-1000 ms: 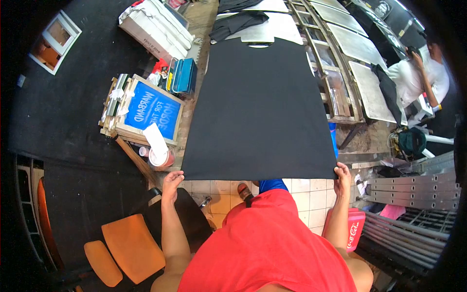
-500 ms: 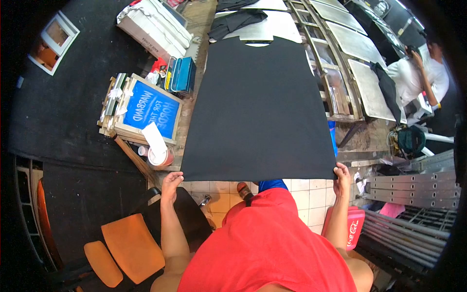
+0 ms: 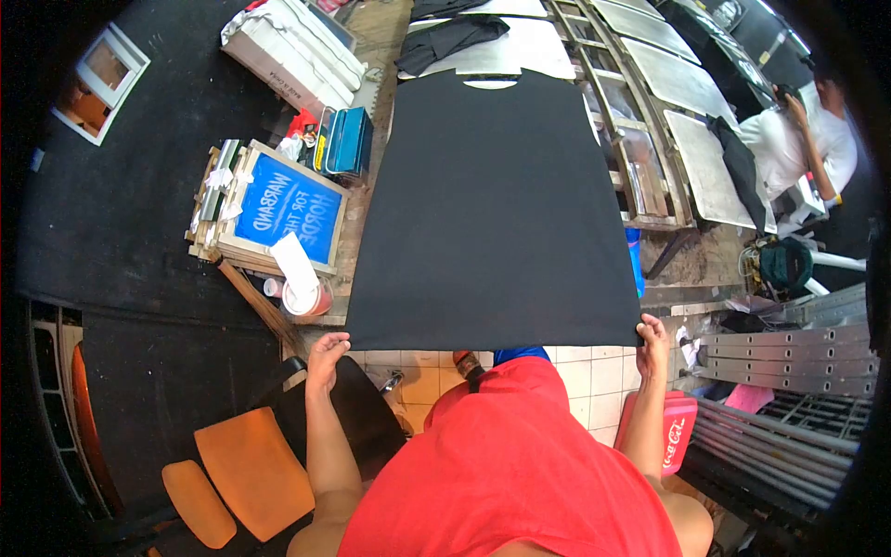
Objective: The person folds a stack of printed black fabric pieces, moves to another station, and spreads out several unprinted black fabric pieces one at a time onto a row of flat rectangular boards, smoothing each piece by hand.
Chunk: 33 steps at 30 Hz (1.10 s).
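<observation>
A black T-shirt [image 3: 492,213] lies spread flat in front of me, its neckline away from me and its hem toward me. Pinched in the fingers of my left hand [image 3: 328,360] is the hem's left corner. My right hand [image 3: 652,343] grips the right corner the same way. Between the two hands the hem runs nearly straight, over the near end of the bench. A white board shows through the neck opening. Whatever supports the shirt is otherwise hidden beneath it.
At left a blue printing screen [image 3: 288,212] leans beside a teal toolbox [image 3: 350,144] and a pink tub [image 3: 306,297]. Dark cloth [image 3: 452,45] lies on a white board [image 3: 534,51] beyond. Rightward are a wooden rack [image 3: 640,167], metal ladder [image 3: 789,357] and a person [image 3: 807,139]. An orange chair [image 3: 253,473] stands lower left.
Both hands have shifted slightly toward me, and the shirt's hem has come down a little with them. Both corners remain held.
</observation>
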### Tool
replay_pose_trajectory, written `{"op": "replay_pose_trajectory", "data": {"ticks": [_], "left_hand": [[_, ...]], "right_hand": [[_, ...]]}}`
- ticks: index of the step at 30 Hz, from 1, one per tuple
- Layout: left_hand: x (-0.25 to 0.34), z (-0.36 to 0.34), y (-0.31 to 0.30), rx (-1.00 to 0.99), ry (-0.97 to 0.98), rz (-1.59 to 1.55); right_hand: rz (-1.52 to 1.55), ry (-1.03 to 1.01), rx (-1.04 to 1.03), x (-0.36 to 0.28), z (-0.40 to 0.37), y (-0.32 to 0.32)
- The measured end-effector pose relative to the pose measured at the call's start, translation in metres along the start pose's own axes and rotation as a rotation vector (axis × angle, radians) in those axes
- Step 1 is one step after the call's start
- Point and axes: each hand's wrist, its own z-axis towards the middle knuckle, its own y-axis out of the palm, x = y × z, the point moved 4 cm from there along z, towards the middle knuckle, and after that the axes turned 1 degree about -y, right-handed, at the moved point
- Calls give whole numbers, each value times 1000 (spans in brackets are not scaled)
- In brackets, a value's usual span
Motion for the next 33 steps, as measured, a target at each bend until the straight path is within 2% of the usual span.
{"op": "replay_pose_trajectory", "data": {"ticks": [12,20,33], "left_hand": [[-9,-3,-3,3,-20,-5],[-14,1,-6,-27,-62,4],[-15,2,-9,-52,-86,-12]], "right_hand": [[26,21,-50,6,-5,-4],[-113,42,47,4,-8,-4],[-26,43,17,2,-15,7]]}}
